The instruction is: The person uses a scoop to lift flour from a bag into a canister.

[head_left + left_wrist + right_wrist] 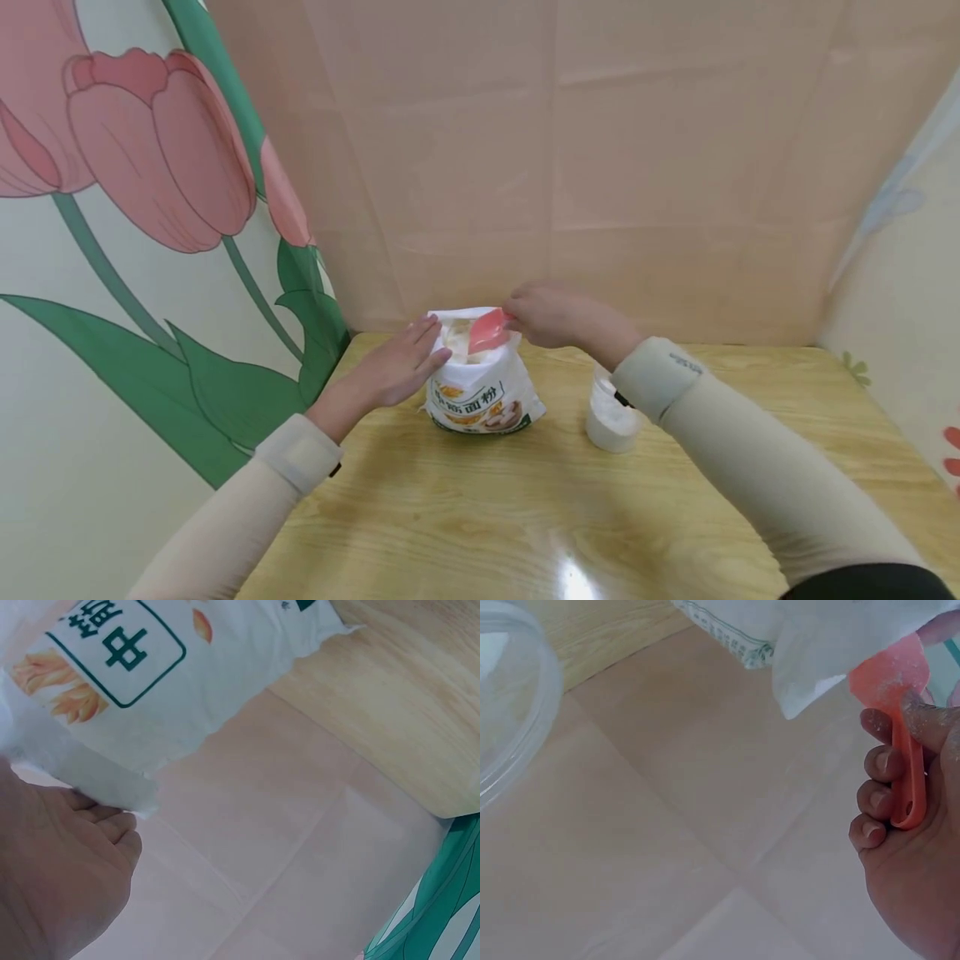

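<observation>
A white flour bag (480, 383) with green lettering stands on the table, its top folded open and pale flour (456, 340) showing inside. My left hand (401, 362) rests against the bag's upper left side, fingers fairly straight and thumb toward the front. In the left wrist view, that hand (67, 862) touches the folded rim. With curled fingers, my right hand (551, 315) grips a coral-red scoop (487, 330) by its handle over the bag's mouth. The right wrist view shows white powder on the scoop (892, 675) and on the thumb of the right hand (915, 847).
To the right of the bag, below my right forearm, stands a clear plastic tub (613, 421) with white contents. The wooden table (480, 508) meets a pinkish-beige covering (555, 167) at the back. A tulip-painted wall (150, 150) borders the left side.
</observation>
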`<state>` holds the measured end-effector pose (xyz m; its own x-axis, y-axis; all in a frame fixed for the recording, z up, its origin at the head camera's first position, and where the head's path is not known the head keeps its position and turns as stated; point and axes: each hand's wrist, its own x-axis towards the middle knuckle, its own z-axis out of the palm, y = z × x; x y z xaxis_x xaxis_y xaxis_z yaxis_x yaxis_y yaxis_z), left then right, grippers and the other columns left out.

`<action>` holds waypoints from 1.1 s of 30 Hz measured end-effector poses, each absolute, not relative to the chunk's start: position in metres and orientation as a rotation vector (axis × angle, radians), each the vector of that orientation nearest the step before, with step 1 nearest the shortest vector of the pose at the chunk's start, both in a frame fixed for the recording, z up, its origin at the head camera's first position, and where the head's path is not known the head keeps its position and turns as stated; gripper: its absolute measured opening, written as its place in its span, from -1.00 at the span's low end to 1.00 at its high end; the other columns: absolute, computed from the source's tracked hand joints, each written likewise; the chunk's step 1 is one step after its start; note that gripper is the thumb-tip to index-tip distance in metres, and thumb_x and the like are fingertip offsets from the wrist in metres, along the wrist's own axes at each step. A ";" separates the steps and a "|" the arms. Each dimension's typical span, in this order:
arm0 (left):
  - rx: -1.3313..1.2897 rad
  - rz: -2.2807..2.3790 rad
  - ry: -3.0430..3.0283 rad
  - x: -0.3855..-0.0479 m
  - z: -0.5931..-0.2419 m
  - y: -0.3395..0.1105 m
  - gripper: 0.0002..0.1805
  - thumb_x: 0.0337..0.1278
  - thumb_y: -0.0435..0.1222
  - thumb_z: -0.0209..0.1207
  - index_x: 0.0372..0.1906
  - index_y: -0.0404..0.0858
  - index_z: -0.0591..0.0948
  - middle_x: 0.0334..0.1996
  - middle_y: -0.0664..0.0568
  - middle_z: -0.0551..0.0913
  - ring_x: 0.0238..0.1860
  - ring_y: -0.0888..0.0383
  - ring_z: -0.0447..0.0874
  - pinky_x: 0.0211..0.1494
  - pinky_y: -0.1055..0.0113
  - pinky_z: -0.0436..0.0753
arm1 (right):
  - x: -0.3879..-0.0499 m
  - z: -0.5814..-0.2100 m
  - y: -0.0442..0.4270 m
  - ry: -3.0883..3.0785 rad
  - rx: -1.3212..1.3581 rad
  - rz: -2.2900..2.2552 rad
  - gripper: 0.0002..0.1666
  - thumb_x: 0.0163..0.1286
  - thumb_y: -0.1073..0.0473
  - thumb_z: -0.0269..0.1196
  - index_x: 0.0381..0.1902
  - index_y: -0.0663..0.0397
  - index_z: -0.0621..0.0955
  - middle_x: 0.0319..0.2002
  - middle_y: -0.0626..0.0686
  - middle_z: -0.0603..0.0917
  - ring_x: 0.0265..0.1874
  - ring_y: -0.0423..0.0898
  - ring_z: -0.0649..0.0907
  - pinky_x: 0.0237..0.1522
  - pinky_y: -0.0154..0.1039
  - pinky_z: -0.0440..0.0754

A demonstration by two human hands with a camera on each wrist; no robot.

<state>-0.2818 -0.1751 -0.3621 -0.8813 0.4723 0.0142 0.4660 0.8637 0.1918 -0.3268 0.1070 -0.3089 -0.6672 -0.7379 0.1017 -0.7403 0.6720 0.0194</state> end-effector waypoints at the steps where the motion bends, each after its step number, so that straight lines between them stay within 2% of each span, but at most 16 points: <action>1: 0.750 0.287 3.002 -0.282 -0.362 -0.175 -0.08 0.50 0.32 -0.53 0.63 -0.26 -0.03 0.65 -0.06 -0.12 0.65 -0.01 -0.23 0.64 0.05 -0.03 | -0.327 -0.309 0.103 -2.784 1.230 0.002 -0.76 0.54 0.03 0.18 -0.20 0.07 0.64 -0.21 0.09 0.66 -0.12 0.11 0.64 0.00 0.08 0.60; 5: 0.749 0.273 3.000 -0.282 -0.361 -0.174 -0.09 0.51 0.31 -0.52 0.63 -0.27 -0.03 0.65 -0.07 -0.12 0.65 -0.02 -0.24 0.64 0.05 -0.02 | -0.325 -0.307 0.088 -2.790 1.217 -0.189 -0.71 0.53 -0.01 0.17 -0.10 0.08 0.67 -0.12 0.10 0.69 -0.04 0.12 0.65 0.05 0.08 0.61; 10: 0.763 0.281 3.002 -0.280 -0.361 -0.174 -0.10 0.52 0.29 -0.50 0.62 -0.28 -0.02 0.65 -0.10 -0.11 0.64 -0.04 -0.21 0.64 0.03 -0.01 | -0.326 -0.308 0.071 -2.786 1.221 -0.362 -0.72 0.51 0.06 0.17 -0.05 0.10 0.69 -0.08 0.11 0.70 -0.02 0.10 0.65 0.09 0.04 0.62; 16: 0.753 0.290 3.001 -0.279 -0.360 -0.176 -0.08 0.50 0.32 -0.52 0.63 -0.26 -0.01 0.65 -0.06 -0.11 0.64 -0.03 -0.20 0.64 0.04 -0.01 | -0.334 -0.317 0.053 -2.849 1.154 -0.430 -0.72 0.49 0.08 0.16 0.00 0.07 0.68 -0.06 0.09 0.69 -0.03 0.07 0.64 0.05 0.01 0.64; 22: 0.759 0.303 3.000 -0.278 -0.360 -0.178 -0.12 0.53 0.28 -0.48 0.63 -0.25 -0.01 0.65 -0.05 -0.11 0.64 -0.02 -0.20 0.64 0.05 -0.01 | -0.342 -0.328 0.040 -2.908 1.117 -0.378 -0.69 0.53 0.05 0.16 0.06 0.06 0.66 -0.02 0.08 0.69 -0.01 0.04 0.63 0.09 -0.01 0.63; 26: 0.748 0.304 2.999 -0.278 -0.360 -0.178 -0.14 0.54 0.27 -0.47 0.63 -0.23 -0.01 0.65 -0.03 -0.11 0.64 0.00 -0.22 0.64 0.06 -0.02 | -0.345 -0.333 0.033 -2.935 1.132 -0.266 -0.74 0.49 0.12 0.22 0.05 0.03 0.67 -0.03 0.05 0.69 -0.02 0.00 0.63 0.10 -0.05 0.64; 33: 0.751 0.298 3.004 -0.277 -0.361 -0.180 -0.11 0.51 0.31 -0.50 0.63 -0.23 -0.01 0.65 -0.04 -0.11 0.65 0.01 -0.22 0.64 0.05 -0.01 | -0.349 -0.341 0.024 -2.918 1.156 -0.176 -0.82 0.39 0.18 0.27 -0.07 0.01 0.69 -0.12 0.04 0.70 -0.12 -0.03 0.65 -0.01 -0.09 0.67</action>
